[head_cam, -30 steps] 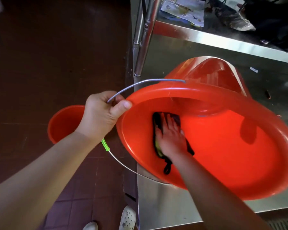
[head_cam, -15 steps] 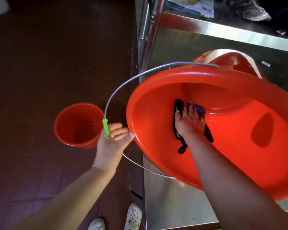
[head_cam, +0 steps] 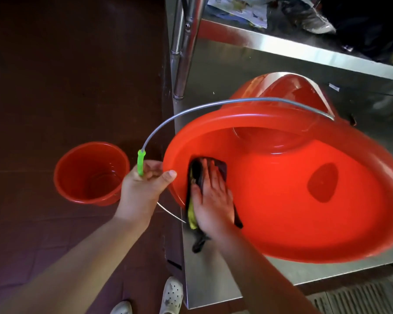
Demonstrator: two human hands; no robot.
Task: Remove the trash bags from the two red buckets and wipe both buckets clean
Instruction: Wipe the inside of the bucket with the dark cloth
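Observation:
A big red bucket [head_cam: 304, 211] lies tilted on its side on the steel table [head_cam: 213, 279], its mouth facing me. My left hand [head_cam: 143, 191] grips the green sleeve of its wire handle [head_cam: 141, 162] beside the rim. My right hand [head_cam: 213, 196] lies flat inside the bucket near the left rim, pressing a dark cloth with a yellow edge [head_cam: 196, 184] against the wall. A second, smaller red bucket [head_cam: 91, 173] stands upright on the dark floor to the left, with no bag in it.
A steel post [head_cam: 184, 46] rises at the table's left corner, under an upper shelf [head_cam: 304, 51] carrying papers, a shoe and dark items. My white shoes [head_cam: 170, 293] stand by the table's near corner. A floor grate [head_cam: 361, 298] lies at bottom right.
My left hand slid along the wire handle to the green sleeve, lower by the rim. My right hand with the cloth moved from deeper in the bucket toward the near left rim.

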